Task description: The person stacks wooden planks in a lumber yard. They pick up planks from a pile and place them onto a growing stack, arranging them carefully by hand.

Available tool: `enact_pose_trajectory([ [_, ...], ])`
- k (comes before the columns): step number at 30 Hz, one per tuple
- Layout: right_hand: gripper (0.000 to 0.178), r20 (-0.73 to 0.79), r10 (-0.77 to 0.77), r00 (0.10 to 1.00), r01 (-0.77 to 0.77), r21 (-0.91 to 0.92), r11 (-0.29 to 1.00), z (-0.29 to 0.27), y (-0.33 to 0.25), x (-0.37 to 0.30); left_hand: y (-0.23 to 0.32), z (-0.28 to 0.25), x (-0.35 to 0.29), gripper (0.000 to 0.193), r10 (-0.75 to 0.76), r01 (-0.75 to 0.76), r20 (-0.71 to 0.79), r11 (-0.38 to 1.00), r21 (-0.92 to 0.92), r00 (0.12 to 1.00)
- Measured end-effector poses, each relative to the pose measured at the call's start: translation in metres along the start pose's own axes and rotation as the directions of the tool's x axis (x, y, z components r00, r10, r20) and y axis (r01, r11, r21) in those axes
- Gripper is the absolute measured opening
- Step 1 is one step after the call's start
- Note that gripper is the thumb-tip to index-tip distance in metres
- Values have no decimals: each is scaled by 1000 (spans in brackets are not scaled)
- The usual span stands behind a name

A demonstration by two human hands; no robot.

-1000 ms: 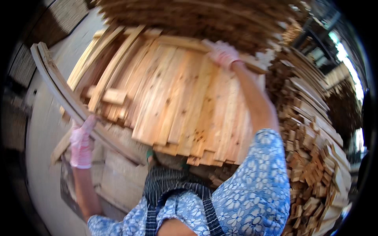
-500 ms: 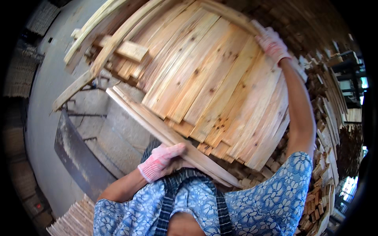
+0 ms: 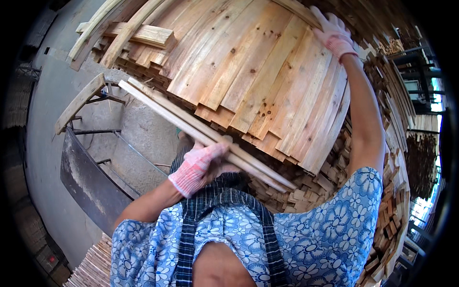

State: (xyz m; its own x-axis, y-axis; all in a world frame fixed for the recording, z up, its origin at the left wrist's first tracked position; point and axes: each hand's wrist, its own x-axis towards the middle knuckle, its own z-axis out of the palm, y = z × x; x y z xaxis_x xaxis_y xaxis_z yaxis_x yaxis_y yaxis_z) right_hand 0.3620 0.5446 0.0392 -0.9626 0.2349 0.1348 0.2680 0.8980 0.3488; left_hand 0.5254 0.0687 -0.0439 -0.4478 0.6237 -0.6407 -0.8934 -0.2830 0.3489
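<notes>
Two long narrow wooden boards point(image 3: 174, 114) lie together at a slant in front of my body. My left hand point(image 3: 203, 165), in a white and pink knit glove, is closed around them near their middle. Far out at the upper right, my gloved right hand point(image 3: 332, 33) is at the end of another wooden board point(image 3: 299, 10), which appears to sit between its thumb and fingers. That board lies along the far edge of a broad stack of planks point(image 3: 258, 71). The stack's planks are side by side, with uneven near ends and dark knots.
Crosswise timbers point(image 3: 143, 34) rest at the stack's left end. A metal frame with a dark curved panel point(image 3: 88, 165) stands on the concrete floor at left. Short wood pieces point(image 3: 330, 179) are heaped below the stack and at right. More slats point(image 3: 91, 268) lie lower left.
The whole view has shifted, with the stack now higher in the picture. My left hand and its boards have risen slightly. My right hand stays at the far board's end.
</notes>
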Motion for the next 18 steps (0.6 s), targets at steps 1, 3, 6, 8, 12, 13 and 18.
enact_pose_trajectory([
  [1, 74, 29, 23, 999, -23, 13, 1000, 10, 28, -13, 2, -4, -7, 60, -93, 95, 62, 995, -38, 994],
  [3, 75, 264, 97, 960, -105, 15, 994, 31, 77, -30, -6, -16, -12, 61, -120, 124, 106, 992, -37, 987],
  [6, 73, 131, 79, 988, -92, 96, 991, 77, 121, -43, -5, -8, 31, 43, -232, 247, 139, 963, -103, 963],
  [8, 75, 196, 46, 980, -83, 181, 980, 68, 118, -33, 1, 17, 51, 41, -170, 210, 200, 957, -201, 965],
  [12, 76, 202, 67, 977, -118, 252, 960, 57, 115, -28, 12, 32, 46, 39, -154, 174, 157, 977, -125, 975],
  [13, 77, 203, 68, 977, -118, 247, 962, 53, 112, -28, 8, 27, 48, 37, -146, 171, 166, 974, -150, 975],
  [18, 79, 147, 70, 987, -107, 261, 959, 51, 109, -32, -8, -5, 19, 32, -172, 207, 183, 959, -193, 968],
])
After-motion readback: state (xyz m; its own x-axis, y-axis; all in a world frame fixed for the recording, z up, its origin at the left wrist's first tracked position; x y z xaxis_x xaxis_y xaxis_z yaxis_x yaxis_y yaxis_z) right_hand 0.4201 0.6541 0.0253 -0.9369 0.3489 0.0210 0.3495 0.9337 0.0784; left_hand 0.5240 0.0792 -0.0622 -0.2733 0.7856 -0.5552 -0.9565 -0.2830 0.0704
